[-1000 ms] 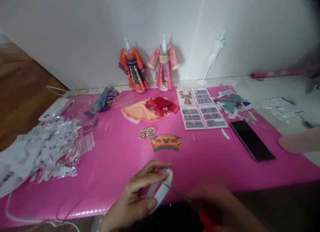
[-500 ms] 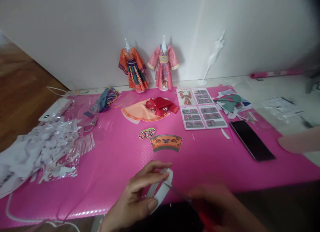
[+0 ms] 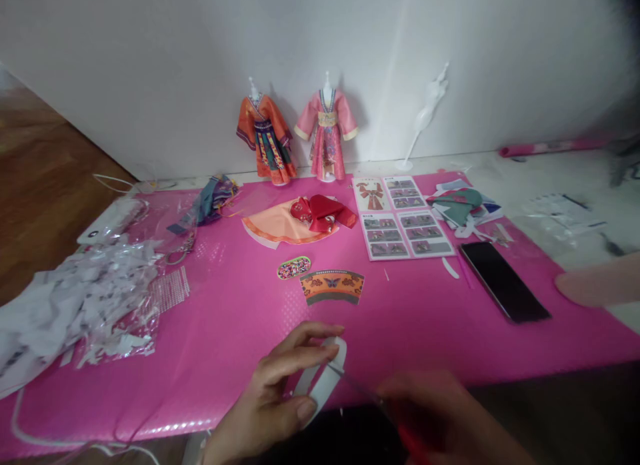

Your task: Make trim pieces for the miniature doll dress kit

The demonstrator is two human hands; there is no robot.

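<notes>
Low over the front edge of the pink mat, my left hand [image 3: 274,391] pinches a curved white paper piece [image 3: 325,388] between thumb and fingers, with a slot-like gap along its middle. My right hand [image 3: 435,411], dark and blurred, is closed around red-handled scissors [image 3: 410,433]. Their thin blades reach left to the paper piece, touching it near my left fingertips. Beyond my hands lies an orange patterned band [image 3: 333,288] with a butterfly on it. Just left of that sits a small oval tray of colourful beads [image 3: 294,268].
A peach and red cloth garment [image 3: 290,225] lies behind the band, beside an instruction sheet [image 3: 403,218]. Two dressed mini mannequins [image 3: 327,135] and a bare one [image 3: 429,111] stand along the wall. At right is a black phone [image 3: 504,281]; plastic bags and scraps [image 3: 100,298] heap at left.
Almost nothing differs. The scissors and my right hand have shifted very slightly against the white paper piece, while my left hand keeps its pinch.
</notes>
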